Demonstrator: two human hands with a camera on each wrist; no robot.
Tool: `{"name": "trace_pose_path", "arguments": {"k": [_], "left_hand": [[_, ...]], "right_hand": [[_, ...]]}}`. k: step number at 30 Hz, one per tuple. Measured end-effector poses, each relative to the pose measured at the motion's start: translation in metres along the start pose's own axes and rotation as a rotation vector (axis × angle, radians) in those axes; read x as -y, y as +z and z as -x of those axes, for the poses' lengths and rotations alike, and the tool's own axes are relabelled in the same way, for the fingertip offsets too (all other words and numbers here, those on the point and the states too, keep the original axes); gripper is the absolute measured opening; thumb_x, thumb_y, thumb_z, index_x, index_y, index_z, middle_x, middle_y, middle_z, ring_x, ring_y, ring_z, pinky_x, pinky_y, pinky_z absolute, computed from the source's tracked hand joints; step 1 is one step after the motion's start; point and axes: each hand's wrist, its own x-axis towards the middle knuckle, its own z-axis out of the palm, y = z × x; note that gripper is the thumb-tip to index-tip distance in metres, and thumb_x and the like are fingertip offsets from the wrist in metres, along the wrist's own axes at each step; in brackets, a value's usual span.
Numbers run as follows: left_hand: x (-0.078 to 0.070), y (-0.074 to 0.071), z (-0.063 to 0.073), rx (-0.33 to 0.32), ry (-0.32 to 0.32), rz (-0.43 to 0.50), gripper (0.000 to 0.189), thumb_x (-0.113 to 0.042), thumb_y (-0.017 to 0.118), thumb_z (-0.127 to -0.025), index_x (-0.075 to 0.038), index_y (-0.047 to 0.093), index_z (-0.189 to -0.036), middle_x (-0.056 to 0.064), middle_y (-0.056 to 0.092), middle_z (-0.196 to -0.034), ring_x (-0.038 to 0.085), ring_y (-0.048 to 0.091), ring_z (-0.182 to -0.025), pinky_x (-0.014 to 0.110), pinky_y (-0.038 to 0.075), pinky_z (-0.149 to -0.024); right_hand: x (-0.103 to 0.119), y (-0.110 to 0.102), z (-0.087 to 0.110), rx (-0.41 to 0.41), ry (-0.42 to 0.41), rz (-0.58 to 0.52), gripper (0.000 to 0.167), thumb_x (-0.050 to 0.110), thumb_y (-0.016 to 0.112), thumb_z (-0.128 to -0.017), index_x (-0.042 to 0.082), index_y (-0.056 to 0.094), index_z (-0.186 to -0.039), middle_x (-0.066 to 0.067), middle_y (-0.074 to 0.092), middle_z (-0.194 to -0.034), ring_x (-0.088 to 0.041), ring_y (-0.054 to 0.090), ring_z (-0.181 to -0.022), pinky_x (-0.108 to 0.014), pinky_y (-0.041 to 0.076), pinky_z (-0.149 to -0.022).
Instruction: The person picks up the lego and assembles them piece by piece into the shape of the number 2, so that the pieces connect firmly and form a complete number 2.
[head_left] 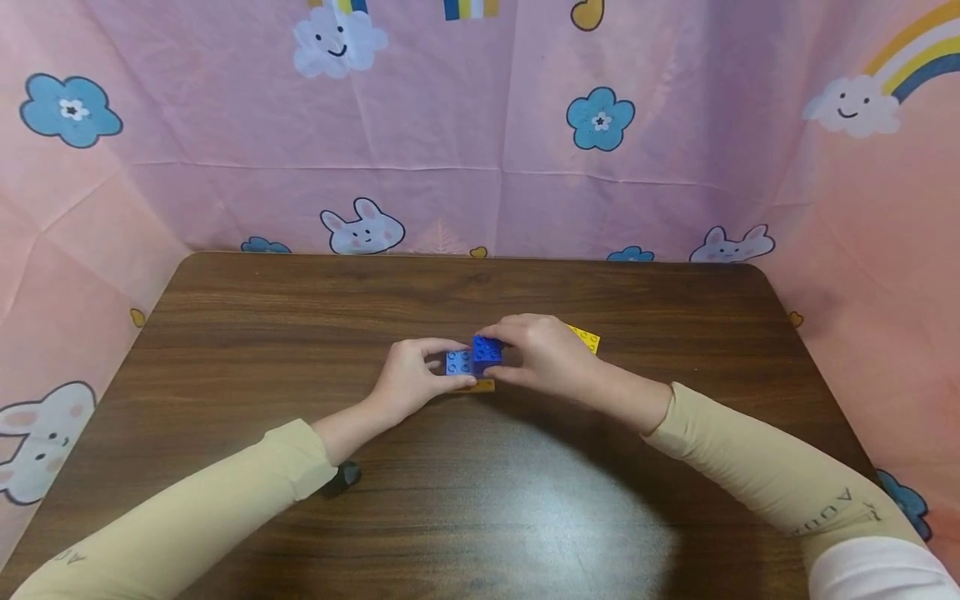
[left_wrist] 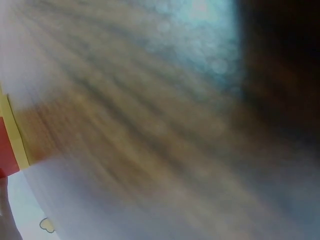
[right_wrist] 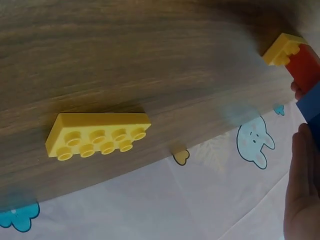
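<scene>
My left hand pinches a light blue brick between thumb and fingers. Close beside it, the right hand grips a dark blue brick, its studs facing up. Below the bricks, the end of a yellow base brick shows on the table. A red brick stands on that yellow base in the right wrist view, with a blue brick above it by the right hand's fingers. In the left wrist view only the red brick and the yellow base's edge appear.
A loose yellow brick with two rows of studs lies on the wooden table, partly behind the right hand in the head view. A dark object shows beside the left sleeve. Pink patterned cloth hangs around the table.
</scene>
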Motion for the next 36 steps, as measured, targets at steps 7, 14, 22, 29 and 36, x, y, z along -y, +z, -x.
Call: {"name": "trace_pose_path", "arguments": {"k": [7, 14, 22, 29, 36], "left_hand": [[0.003, 0.001, 0.0, 0.002, 0.016, 0.023, 0.039, -0.01, 0.09, -0.086, 0.001, 0.077, -0.121, 0.024, 0.075, -0.127, 0.038, 0.076, -0.115, 0.038, 0.065, -0.094], [0.001, 0.002, 0.0, 0.009, -0.014, 0.015, 0.041, -0.013, 0.09, -0.086, 0.0, 0.077, -0.122, 0.022, 0.074, -0.129, 0.036, 0.076, -0.116, 0.037, 0.065, -0.094], [0.001, 0.002, 0.001, 0.002, -0.017, 0.009, 0.04, -0.013, 0.09, -0.086, 0.0, 0.077, -0.121, 0.022, 0.075, -0.128, 0.037, 0.075, -0.117, 0.04, 0.064, -0.095], [0.0, 0.002, 0.001, 0.002, -0.035, 0.016, 0.04, -0.015, 0.091, -0.086, -0.002, 0.078, -0.121, 0.022, 0.074, -0.13, 0.037, 0.076, -0.116, 0.04, 0.065, -0.094], [-0.002, 0.003, 0.001, -0.001, -0.056, 0.011, 0.043, -0.016, 0.092, -0.085, -0.003, 0.077, -0.123, 0.022, 0.073, -0.134, 0.038, 0.075, -0.117, 0.042, 0.065, -0.095]], "right_hand": [[0.001, 0.0, 0.001, -0.012, 0.038, -0.026, 0.048, 0.029, 0.091, -0.086, 0.006, 0.076, -0.125, -0.007, 0.081, -0.114, -0.017, 0.077, -0.099, -0.033, 0.066, -0.086], [0.001, 0.001, 0.002, -0.003, 0.01, 0.007, 0.044, 0.026, 0.091, -0.087, 0.004, 0.077, -0.122, -0.007, 0.08, -0.109, -0.018, 0.077, -0.095, -0.033, 0.066, -0.086], [-0.002, -0.001, 0.001, 0.036, 0.048, -0.045, 0.046, 0.027, 0.091, -0.087, 0.006, 0.076, -0.125, -0.006, 0.08, -0.115, -0.018, 0.077, -0.104, -0.034, 0.065, -0.092], [-0.013, -0.014, 0.008, 0.056, 0.108, -0.102, 0.051, 0.027, 0.093, -0.084, 0.007, 0.075, -0.127, -0.007, 0.079, -0.119, -0.02, 0.077, -0.107, -0.038, 0.065, -0.094], [-0.035, -0.032, 0.023, 0.027, 0.184, -0.064, 0.052, 0.028, 0.092, -0.084, 0.004, 0.073, -0.127, -0.01, 0.078, -0.121, -0.025, 0.076, -0.11, -0.044, 0.064, -0.095]]}}
